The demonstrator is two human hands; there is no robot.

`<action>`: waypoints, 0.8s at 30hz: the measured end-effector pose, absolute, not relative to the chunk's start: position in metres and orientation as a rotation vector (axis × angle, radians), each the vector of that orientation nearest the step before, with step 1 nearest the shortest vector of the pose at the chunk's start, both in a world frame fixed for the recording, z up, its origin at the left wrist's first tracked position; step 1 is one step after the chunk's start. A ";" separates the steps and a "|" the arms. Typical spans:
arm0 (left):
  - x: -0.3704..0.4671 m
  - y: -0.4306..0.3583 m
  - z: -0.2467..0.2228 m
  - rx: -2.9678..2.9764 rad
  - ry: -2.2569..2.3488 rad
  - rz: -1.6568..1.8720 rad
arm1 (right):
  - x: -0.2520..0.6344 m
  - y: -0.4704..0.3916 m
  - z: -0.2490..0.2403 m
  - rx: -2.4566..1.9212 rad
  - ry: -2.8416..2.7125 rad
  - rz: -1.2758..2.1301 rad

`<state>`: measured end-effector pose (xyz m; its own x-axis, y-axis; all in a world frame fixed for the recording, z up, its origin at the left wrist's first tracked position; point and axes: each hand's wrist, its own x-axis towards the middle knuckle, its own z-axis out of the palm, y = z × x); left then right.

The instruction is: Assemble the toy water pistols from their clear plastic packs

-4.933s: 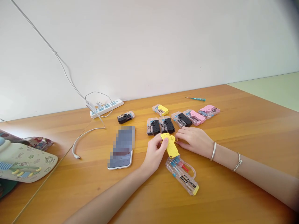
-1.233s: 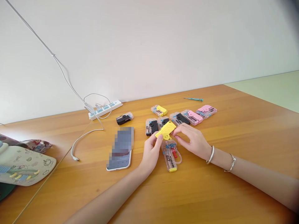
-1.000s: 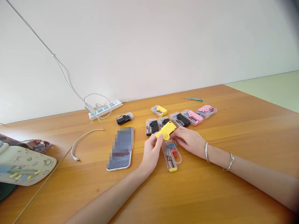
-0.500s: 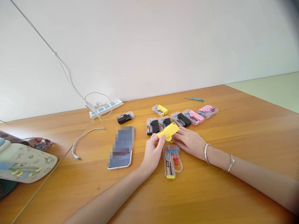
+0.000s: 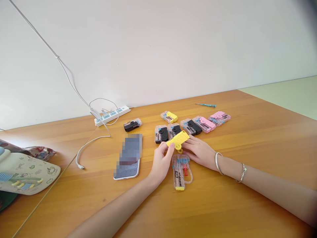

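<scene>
My left hand [image 5: 162, 162] pinches the left end of a yellow plastic water gun cover [image 5: 178, 139], thumb on its near face. At the other end is my right hand [image 5: 201, 151], its fingers closed on the cover and partly hidden behind it. A small yellow ring-shaped piece [image 5: 180, 151] shows just below the cover, near my right thumb; I cannot tell whether it is attached. Under my hands a clear mini water gun body [image 5: 178, 173] lies on the table, with a red trigger, a clear tube and a yellow end cap.
Several folded mini water guns lie behind my hands, among them a black one [image 5: 162, 134], a pink one [image 5: 207, 124] and a yellow one [image 5: 169, 116]. Left are a phone [image 5: 127, 168], a power strip [image 5: 112, 115] and a patterned bag [image 5: 29, 172]. A screwdriver [image 5: 206, 105] lies at the back.
Both hands stay almost in place around the yellow cover. The small yellow ring below it shows more clearly, and my right fingers have shifted slightly.
</scene>
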<state>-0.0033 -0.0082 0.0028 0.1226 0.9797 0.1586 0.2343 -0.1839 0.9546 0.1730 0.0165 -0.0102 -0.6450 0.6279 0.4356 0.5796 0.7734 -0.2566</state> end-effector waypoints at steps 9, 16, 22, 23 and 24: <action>-0.004 -0.007 0.002 1.560 1.251 1.167 | 0.174 0.016 -0.007 -0.986 -2.209 0.402; -0.005 -0.005 0.000 1.574 1.234 1.149 | 0.167 0.004 0.004 -0.968 -1.923 0.714; -0.004 -0.006 0.001 1.601 1.237 1.064 | 0.162 -0.001 0.005 -1.053 -1.781 0.783; -0.003 -0.006 0.002 1.613 1.235 1.061 | 0.162 -0.001 0.005 -1.058 -1.770 0.780; -0.003 -0.007 0.002 1.625 1.234 1.059 | 0.162 -0.001 0.004 -1.061 -1.760 0.775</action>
<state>-0.0031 -0.0065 0.0022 0.1670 0.9757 0.1417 0.2878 -0.1857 0.9395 0.1620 -0.0009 0.0045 -0.2154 0.8999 0.3791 0.3275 0.4323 -0.8401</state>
